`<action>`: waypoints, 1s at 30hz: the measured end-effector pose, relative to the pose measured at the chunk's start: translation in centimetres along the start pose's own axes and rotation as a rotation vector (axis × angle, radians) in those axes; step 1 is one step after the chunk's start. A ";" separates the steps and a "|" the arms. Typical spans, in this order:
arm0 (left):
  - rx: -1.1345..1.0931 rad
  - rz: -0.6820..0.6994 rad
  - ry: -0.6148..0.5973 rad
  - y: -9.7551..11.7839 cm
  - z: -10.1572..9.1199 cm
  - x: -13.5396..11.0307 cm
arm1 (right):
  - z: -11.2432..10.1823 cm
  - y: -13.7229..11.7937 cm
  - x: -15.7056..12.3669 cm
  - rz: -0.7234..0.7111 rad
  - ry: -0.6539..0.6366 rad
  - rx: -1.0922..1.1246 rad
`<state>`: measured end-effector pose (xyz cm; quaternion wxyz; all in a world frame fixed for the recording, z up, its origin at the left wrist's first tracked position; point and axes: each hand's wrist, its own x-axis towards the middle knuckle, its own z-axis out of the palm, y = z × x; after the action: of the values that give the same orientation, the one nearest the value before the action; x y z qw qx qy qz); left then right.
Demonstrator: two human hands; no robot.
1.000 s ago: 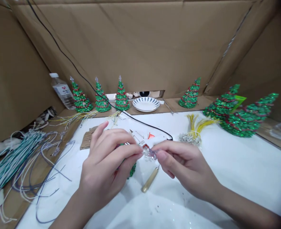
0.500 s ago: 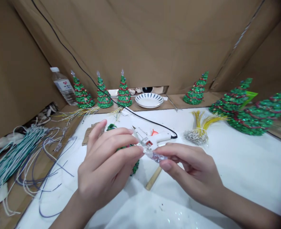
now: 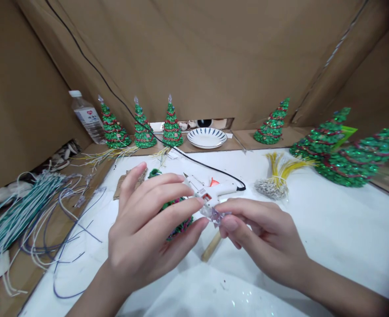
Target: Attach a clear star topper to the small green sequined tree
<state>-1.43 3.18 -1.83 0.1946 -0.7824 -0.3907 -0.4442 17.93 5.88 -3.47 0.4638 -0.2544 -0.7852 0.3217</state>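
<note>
My right hand point(image 3: 260, 237) pinches a clear, faceted plastic piece point(image 3: 214, 215) between thumb and fingers. It resembles the clear tips on the small Christmas trees at the back. Beside the piece's left end is my left hand point(image 3: 148, 229), thumb and index finger apart, the other fingers spread. Whether those fingertips touch the piece is hard to tell. Partly hidden behind my left hand lies a green tinsel tree point(image 3: 181, 222) with coloured bits. A white glue gun point(image 3: 222, 189) lies just beyond the hands, and a tan stick point(image 3: 211, 247) is below them.
Decorated trees point(image 3: 173, 127) line the back, with larger ones point(image 3: 349, 163) at right. A plate point(image 3: 207, 138) and water bottle point(image 3: 88, 118) also stand there. Yellow-wired bundle point(image 3: 273, 180) lies right; teal and white wires point(image 3: 23, 215) left. A black cord point(image 3: 194, 159) crosses the table.
My left thumb and index finger have parted at the plastic piece, and the thumb now shows below it. My right hand keeps its pinch, and the piece has turned slightly.
</note>
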 end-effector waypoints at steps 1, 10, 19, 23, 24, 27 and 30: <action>0.000 0.004 -0.002 0.0 0.0 0.0 | 0.0 0.0 0.0 0.007 -0.009 0.003; 0.005 -0.005 -0.009 0.1 0.1 -0.2 | 0.0 0.1 -0.2 -0.006 -0.007 0.000; 0.076 0.059 -0.012 -0.2 0.1 0.0 | 0.2 0.2 0.1 -0.046 0.019 -0.058; 0.100 0.088 0.011 -0.2 0.2 0.0 | 0.3 0.1 0.0 -0.041 0.023 -0.042; 0.107 0.096 0.011 -0.3 0.2 -0.1 | 0.3 0.2 -0.1 -0.043 0.024 -0.053; 0.113 0.112 -0.013 -0.5 0.2 -0.2 | 0.3 0.3 -0.1 -0.081 0.033 -0.098; 0.084 0.095 0.004 -0.6 0.1 -0.2 | 0.2 0.4 0.0 -0.139 0.034 -0.141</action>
<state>-1.90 3.52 -2.07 0.2489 -0.7904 -0.3708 -0.4193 17.76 6.09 -3.86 0.4794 -0.2368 -0.8136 0.2283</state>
